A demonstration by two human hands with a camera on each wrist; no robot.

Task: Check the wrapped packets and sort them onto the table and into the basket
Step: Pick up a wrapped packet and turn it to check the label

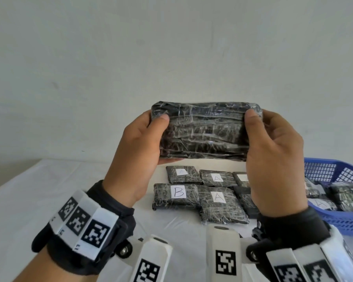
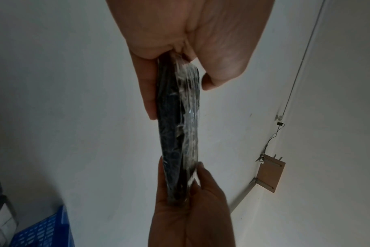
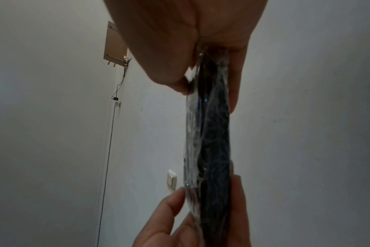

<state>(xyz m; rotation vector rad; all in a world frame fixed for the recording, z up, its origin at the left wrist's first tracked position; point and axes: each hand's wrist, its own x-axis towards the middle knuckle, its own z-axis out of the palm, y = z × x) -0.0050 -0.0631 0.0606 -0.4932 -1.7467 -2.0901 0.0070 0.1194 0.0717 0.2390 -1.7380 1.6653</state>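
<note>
Across the lower half of the head view spreads the white cloth-covered table, backed by a plain pale wall. At its right edge sits the blue perforated plastic basket, holding several dark wrapped packets, one showing a white label with an A. Just left of the basket, on the cloth, lies a cluster of black film-wrapped packets with white paper labels: one marked B at the front left, one marked A touching its right side, and another A in the row behind. Raised above this cluster, well clear of the table, is the larger black rectangular packet wrapped in clear plastic film, held upright and lengthwise with its unlabelled face toward the camera. The left hand grips its left end, thumb on the near face and fingers behind; the right hand grips its right end the same way. Both wrist views show the packet edge-on, pinched between thumbs and fingers.
</note>
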